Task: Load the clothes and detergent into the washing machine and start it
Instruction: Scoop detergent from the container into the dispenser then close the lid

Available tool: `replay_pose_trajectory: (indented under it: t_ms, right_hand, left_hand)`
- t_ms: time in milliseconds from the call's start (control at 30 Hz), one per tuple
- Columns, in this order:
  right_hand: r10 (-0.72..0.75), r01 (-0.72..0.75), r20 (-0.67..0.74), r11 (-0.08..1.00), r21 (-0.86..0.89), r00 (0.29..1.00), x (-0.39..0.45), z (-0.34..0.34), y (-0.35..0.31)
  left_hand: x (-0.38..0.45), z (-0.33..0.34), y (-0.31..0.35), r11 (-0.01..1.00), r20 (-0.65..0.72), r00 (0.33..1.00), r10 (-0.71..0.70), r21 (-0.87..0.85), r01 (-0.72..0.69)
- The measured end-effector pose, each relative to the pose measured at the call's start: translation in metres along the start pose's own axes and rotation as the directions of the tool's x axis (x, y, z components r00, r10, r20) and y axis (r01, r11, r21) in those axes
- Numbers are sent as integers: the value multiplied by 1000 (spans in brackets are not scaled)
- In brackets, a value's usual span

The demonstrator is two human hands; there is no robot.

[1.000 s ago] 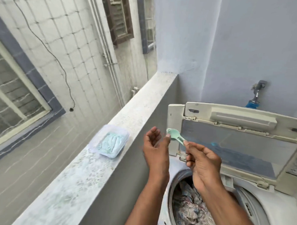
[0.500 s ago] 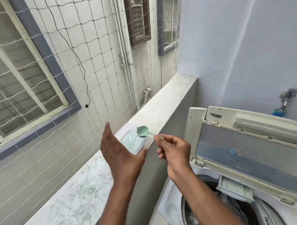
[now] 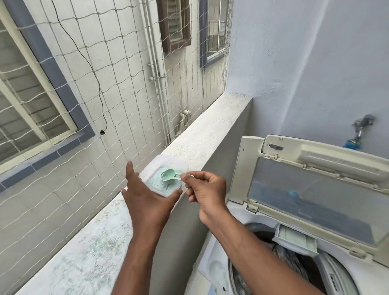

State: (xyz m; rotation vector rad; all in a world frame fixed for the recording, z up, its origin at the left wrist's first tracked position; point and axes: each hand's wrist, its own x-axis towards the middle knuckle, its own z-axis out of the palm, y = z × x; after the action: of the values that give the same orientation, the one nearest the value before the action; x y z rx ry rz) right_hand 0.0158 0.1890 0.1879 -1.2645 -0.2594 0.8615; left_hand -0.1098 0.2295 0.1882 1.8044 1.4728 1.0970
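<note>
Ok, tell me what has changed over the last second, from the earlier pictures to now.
The right hand has carried the small mint-green plastic scoop leftward, from in front of the raised washing machine lid to over the clear plastic tub of pale green detergent powder on the speckled stone ledge. The open left hand has moved to the tub's near edge. The scoop stays pinched; the lid stays up.

Translucent plastic tub (image 3: 153, 170), matt mint plastic scoop (image 3: 168, 175); rough speckled stone ledge (image 3: 203, 134); yellowed glossy plastic washer lid (image 3: 321, 158).
</note>
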Motion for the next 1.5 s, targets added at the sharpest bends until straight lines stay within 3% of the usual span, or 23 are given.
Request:
replay_pose_trajectory:
  t_ms: [333, 500, 667, 867, 1033, 1300, 1500]
  right_hand:
    - [12, -14, -33, 998, -54, 999, 3, 5, -3]
    - [-25, 15, -91, 994, -109, 996, 2, -19, -9]
    - [-199, 152, -158, 952, -267, 967, 6, -60, -22]
    - [-409, 231, -266, 827, -513, 873, 12, -122, -41]
    - [-438, 171, -378, 806, -566, 815, 12, -185, -39]
    - [-443, -19, -511, 741, -671, 737, 8, -285, -1]
    - [-363, -152, -577, 738, -657, 732, 9, -341, 43]
  left_hand:
    - [0, -2, 1, 999, -17, 1000, 24, -29, -25]
    - [-14, 0, 18, 978, -79, 982, 170, -107, -178]
    - [-29, 24, 49, 927, -61, 935, 348, -127, -353]
    - [-54, 68, 73, 873, 42, 879, 475, -144, -465]
    - [-84, 122, 78, 860, 211, 835, 509, -169, -481]
    - [-129, 217, 49, 915, 536, 750, 387, -119, -387]
    - [-153, 262, 22, 945, 696, 686, 211, 33, -324]
